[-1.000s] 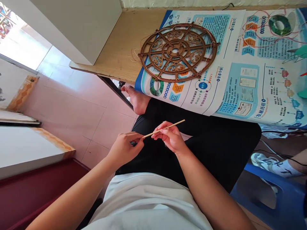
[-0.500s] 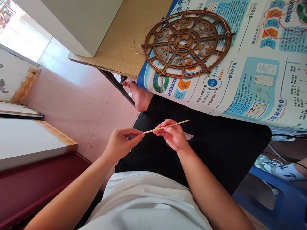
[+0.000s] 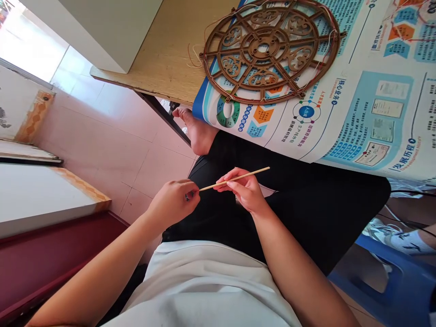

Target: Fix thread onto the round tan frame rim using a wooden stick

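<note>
A thin bamboo stick (image 3: 235, 178) is held over the person's lap, below the counter (image 3: 170, 59) edge. The right hand (image 3: 245, 190) pinches it near the middle with closed fingertips; the left hand (image 3: 173, 204) is curled shut around its near end, and a small dark object shows in that grip, too small to identify.

Risks, as I judge them: the stick is slender and stiff, so bending force between the two grips could snap or splinter it, and a raw end could prick a fingertip. If either pinch loosens, the light, smooth stick could slide out and fall to the tiled floor (image 3: 112, 145) between the knees. The free far end points toward the overhanging poster (image 3: 357, 113) and could snag or poke its glossy paper.

The stick is pale tan, straight and round-looking, with a dry matte surface. On the counter lies a brown round openwork frame (image 3: 269, 50), rigid, with spokes and scrolled cut-outs, thin cords trailing at its rim. It rests partly on the printed blue-and-white poster, partly on the bare wood-grain counter. The lap is covered in black fabric
</note>
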